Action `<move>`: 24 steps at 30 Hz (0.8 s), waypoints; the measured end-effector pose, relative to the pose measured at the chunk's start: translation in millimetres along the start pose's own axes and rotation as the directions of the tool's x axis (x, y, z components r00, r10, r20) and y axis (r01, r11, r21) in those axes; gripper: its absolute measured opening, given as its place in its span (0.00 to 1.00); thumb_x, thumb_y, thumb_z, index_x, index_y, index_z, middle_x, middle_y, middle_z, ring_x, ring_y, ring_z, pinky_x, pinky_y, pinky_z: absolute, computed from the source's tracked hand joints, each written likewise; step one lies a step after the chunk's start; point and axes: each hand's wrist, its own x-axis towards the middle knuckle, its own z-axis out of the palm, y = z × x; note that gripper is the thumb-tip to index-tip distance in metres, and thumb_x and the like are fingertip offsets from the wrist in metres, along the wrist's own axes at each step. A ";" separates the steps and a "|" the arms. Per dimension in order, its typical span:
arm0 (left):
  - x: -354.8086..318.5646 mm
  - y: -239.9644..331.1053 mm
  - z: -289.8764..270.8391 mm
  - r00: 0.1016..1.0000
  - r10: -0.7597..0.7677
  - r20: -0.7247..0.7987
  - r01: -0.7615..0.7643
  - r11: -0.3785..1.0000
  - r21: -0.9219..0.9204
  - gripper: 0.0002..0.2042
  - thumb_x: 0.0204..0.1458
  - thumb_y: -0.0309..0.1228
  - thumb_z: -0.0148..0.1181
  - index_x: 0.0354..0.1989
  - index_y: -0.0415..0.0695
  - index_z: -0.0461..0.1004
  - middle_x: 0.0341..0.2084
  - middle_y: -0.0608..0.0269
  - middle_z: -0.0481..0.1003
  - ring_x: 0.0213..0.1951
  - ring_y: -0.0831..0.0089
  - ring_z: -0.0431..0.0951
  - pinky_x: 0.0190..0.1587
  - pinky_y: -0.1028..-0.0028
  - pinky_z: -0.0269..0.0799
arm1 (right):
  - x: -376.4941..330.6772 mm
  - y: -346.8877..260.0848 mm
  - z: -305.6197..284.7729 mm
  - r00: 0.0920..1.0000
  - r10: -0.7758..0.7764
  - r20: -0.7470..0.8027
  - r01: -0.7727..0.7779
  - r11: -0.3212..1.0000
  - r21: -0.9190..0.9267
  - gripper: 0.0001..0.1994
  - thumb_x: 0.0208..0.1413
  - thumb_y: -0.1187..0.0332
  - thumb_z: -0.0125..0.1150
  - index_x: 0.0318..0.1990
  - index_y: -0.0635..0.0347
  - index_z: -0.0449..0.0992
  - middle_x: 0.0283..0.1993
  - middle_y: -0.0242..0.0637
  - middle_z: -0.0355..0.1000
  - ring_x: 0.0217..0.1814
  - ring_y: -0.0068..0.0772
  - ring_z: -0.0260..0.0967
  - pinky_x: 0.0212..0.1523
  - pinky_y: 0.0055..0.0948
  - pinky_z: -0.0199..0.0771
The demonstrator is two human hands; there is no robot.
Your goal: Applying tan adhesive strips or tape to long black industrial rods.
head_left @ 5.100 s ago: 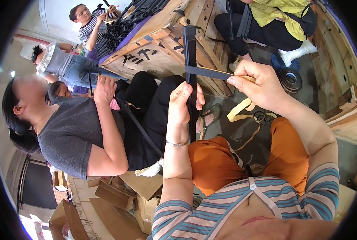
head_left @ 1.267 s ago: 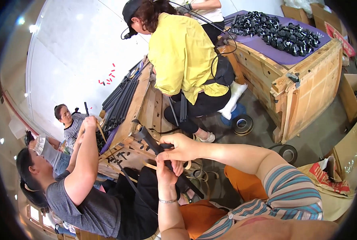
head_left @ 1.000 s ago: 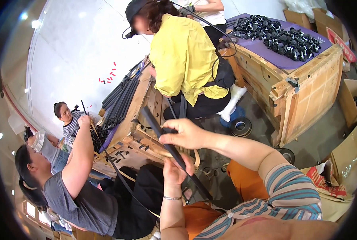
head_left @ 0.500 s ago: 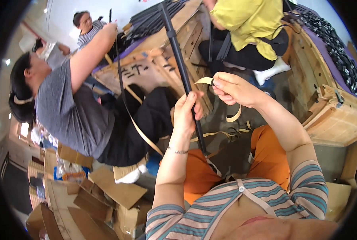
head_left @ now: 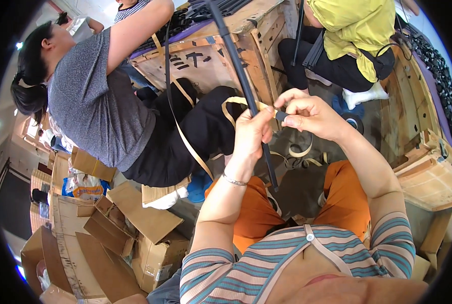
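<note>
A long thin black tube (head_left: 229, 43) slants down through the middle of the view, its lower end above my knees. My left hand (head_left: 251, 133) is closed around it, thumb and finger raised at the strip beside it. A narrow strip with a cream face (head_left: 228, 107) loops out left of the tube and passes across it toward my fingers. On the right, my right hand (head_left: 314, 115) pinches a short dark piece (head_left: 281, 116) at the strip's end. My right index finger is bent above it. The fingertips of both hands are close together.
At left a person in a grey shirt (head_left: 99, 101) sits near a long dark-and-cream strip (head_left: 173, 114). A person in yellow (head_left: 355, 25) sits ahead beside a wooden crate (head_left: 195, 63). Curled strips (head_left: 301, 152) lie on the floor. Cardboard boxes (head_left: 145, 213) stand lower left.
My right hand has come closer to my left, now pinching a dark end. The cream strip now loops left of the tube. My left hand has shifted slightly right, with the tube.
</note>
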 end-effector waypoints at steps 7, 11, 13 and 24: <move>-7.6 -8.5 7.0 0.989 0.142 0.044 -0.148 0.969 0.199 0.07 0.53 0.30 0.55 0.27 0.40 0.71 0.10 0.75 0.62 0.10 0.88 0.55 0.12 0.85 0.47 | 4.6 1.6 -0.5 1.000 0.012 0.006 -0.013 0.969 0.246 0.09 0.57 0.67 0.51 0.29 0.62 0.70 0.20 0.28 0.65 0.21 0.15 0.62 0.22 0.15 0.62; -5.6 -12.6 -1.5 0.984 0.160 0.077 -0.174 0.954 0.243 0.14 0.58 0.38 0.46 0.27 0.41 0.69 0.09 0.76 0.58 0.11 0.88 0.53 0.15 0.85 0.48 | 5.7 -9.3 -24.2 0.985 0.004 -0.170 0.026 0.984 0.176 0.08 0.58 0.67 0.49 0.30 0.60 0.67 0.19 0.23 0.59 0.14 0.10 0.48 0.15 0.14 0.45; -7.5 -12.8 -0.9 0.987 0.143 0.076 -0.160 0.938 0.307 0.15 0.59 0.38 0.43 0.27 0.39 0.68 0.10 0.71 0.59 0.12 0.84 0.55 0.15 0.84 0.51 | 7.2 -13.4 -27.2 0.976 0.002 -0.216 0.036 0.985 0.170 0.08 0.57 0.67 0.50 0.28 0.60 0.68 0.18 0.20 0.56 0.19 0.10 0.51 0.19 0.13 0.52; -10.5 -15.3 5.4 0.981 0.160 0.112 -0.191 0.903 0.385 0.16 0.59 0.38 0.43 0.23 0.42 0.67 0.10 0.72 0.60 0.12 0.85 0.55 0.15 0.85 0.50 | 12.5 -5.9 -21.8 0.954 -0.168 -0.247 0.133 0.979 -0.154 0.07 0.56 0.70 0.53 0.27 0.61 0.67 0.23 0.22 0.59 0.25 0.11 0.53 0.27 0.16 0.56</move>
